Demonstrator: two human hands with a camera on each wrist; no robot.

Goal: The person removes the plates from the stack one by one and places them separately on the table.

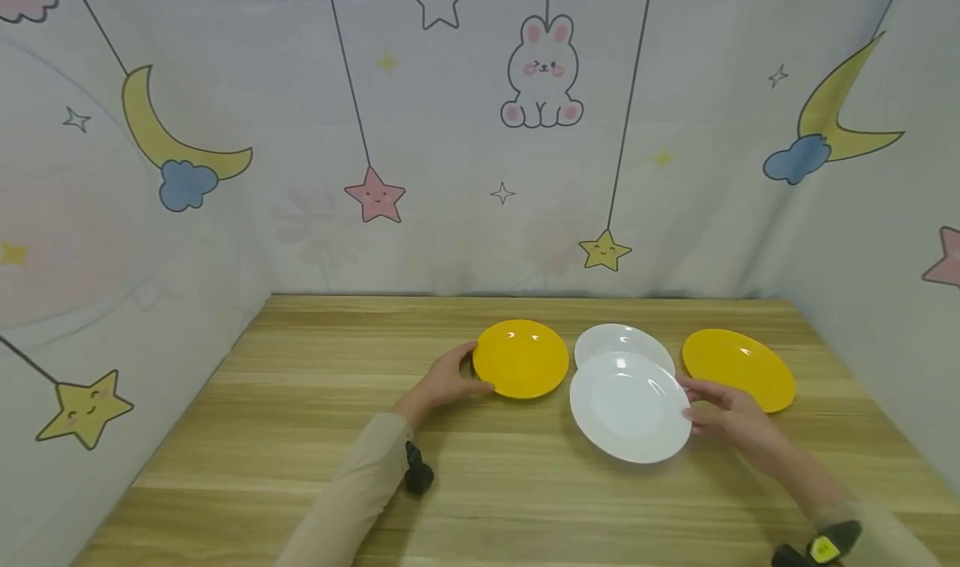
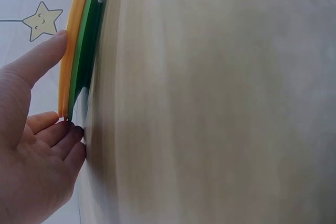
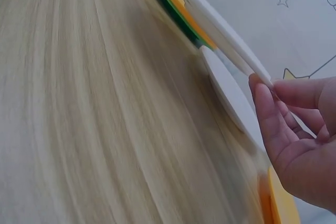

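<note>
A yellow plate (image 1: 521,358) sits on top of a stack left of centre. The left wrist view shows a green plate (image 2: 84,51) beneath the yellow rims. My left hand (image 1: 448,377) holds the stack's left side, thumb and fingers spread around the rim. A white plate (image 1: 630,407), tilted and raised above the table, is pinched at its right rim by my right hand (image 1: 731,421), between thumb and fingers. Another white plate (image 1: 618,338) lies on the table behind it, partly covered in the head view.
To the right, another yellow plate (image 1: 738,367) lies near my right hand. The plates are toward the back of a wood-grain table (image 1: 510,509). A printed curtain (image 1: 465,133) encloses the back and sides.
</note>
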